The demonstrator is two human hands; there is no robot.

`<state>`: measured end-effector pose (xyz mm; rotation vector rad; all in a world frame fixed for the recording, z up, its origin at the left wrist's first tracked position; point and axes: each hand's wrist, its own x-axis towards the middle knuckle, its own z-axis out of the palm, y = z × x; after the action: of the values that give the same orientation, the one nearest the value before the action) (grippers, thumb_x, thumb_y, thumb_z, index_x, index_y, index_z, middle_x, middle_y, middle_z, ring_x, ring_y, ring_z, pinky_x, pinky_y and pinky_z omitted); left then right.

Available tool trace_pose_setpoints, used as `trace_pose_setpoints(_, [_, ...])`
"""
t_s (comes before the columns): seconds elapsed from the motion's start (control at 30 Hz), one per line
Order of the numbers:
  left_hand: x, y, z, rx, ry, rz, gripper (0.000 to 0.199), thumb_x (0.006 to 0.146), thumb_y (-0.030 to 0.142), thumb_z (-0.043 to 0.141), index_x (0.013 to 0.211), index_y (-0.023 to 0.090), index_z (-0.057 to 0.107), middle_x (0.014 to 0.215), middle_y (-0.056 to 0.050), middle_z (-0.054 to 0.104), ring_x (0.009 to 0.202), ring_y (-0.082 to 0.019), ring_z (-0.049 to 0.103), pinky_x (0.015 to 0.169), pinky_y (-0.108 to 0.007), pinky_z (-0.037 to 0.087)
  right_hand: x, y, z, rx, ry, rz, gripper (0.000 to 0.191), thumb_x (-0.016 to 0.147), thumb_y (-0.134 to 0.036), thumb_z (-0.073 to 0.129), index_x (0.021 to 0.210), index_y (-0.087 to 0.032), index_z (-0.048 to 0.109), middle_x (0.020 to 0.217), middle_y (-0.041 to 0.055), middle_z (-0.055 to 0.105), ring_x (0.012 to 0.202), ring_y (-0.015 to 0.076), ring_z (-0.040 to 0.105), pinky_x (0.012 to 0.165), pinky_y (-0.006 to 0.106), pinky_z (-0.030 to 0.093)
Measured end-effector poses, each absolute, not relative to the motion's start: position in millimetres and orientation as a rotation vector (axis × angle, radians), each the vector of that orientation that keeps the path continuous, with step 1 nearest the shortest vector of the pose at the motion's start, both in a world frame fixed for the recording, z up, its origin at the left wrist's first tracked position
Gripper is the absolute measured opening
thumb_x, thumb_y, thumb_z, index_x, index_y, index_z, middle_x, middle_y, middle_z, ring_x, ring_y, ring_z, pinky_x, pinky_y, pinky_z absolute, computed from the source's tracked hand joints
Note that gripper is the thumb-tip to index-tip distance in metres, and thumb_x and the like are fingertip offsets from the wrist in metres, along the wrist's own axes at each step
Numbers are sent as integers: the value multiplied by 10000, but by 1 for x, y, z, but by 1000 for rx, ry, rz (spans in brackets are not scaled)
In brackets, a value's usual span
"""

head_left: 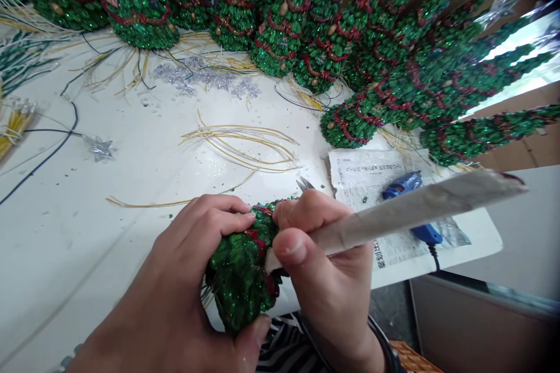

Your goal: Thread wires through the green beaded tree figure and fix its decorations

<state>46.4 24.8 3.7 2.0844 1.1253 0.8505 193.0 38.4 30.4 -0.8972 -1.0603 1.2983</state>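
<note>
A small green glittery Christmas tree figurine (pixel 240 280) with a red garland lies tilted at the table's front edge. My left hand (pixel 188 280) grips it, fingers over the top and thumb at its lower end. In my right hand (pixel 324 268) is a long stick wrapped in whitish tape (pixel 406 210), held like a pen. Its lower end meets the tree's side by the red garland; what the tip does there is hidden. Just beyond my right hand a pointed metal tip (pixel 304 184) shows, the rest of it covered.
Several finished-looking trees (pixel 280 17) stand along the back and right. Yellow wires (pixel 245 145) and clear plastic stars (pixel 100 148) lie on the white table (pixel 131 175). A blue glue gun (pixel 402 185) rests on printed paper (pixel 350 172) at right, its cord hanging over the edge.
</note>
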Motion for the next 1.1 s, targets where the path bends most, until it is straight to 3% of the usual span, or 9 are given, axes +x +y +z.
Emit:
trace_pose_setpoints(0.17, [47, 26, 5, 2097, 1110, 862, 551, 675, 290, 573, 1207, 233, 441, 1172, -75, 574, 1114, -276, 554, 907, -461, 554, 191, 39, 29, -827, -1052, 1262, 491, 837, -200, 729, 588, -203, 306, 506, -96, 257, 430, 51, 268, 364, 177, 272])
trace_pose_setpoints(0.6, [47, 23, 4, 2075, 1103, 889, 537, 681, 274, 573, 1204, 237, 460, 1188, -63, 578, 1161, -261, 537, 956, -445, 534, 190, 40, 28, -846, -1079, 1191, 527, 857, -306, 736, 579, -201, 301, 490, -99, 246, 414, 44, 234, 341, 187, 221])
trace_pose_setpoints(0.8, [51, 27, 6, 1997, 1203, 861, 580, 618, 318, 700, 1175, 287, 543, 1145, -59, 630, 1175, -348, 573, 949, -533, 557, 191, 40, 26, -914, -1083, 1090, 517, 886, -375, 705, 567, -198, 338, 469, -87, 229, 400, 50, 227, 331, 210, 195])
trace_pose_setpoints(1.0, [50, 26, 8, 1985, 1228, 857, 594, 605, 416, 766, 1162, 311, 587, 1172, -58, 640, 1246, -373, 547, 985, -540, 553, 195, 38, 23, -900, -1042, 1077, 492, 927, -449, 644, 577, -215, 389, 453, -75, 407, 376, 65, 295, 342, 241, 301])
trace_pose_setpoints(1.1, [47, 22, 9, 1969, 1228, 859, 584, 660, 526, 748, 1178, 320, 575, 1261, -54, 614, 1298, -364, 516, 1002, -508, 546, 197, 36, 22, -855, -988, 1145, 479, 918, -488, 646, 589, -219, 425, 482, -72, 416, 391, 71, 301, 350, 247, 307])
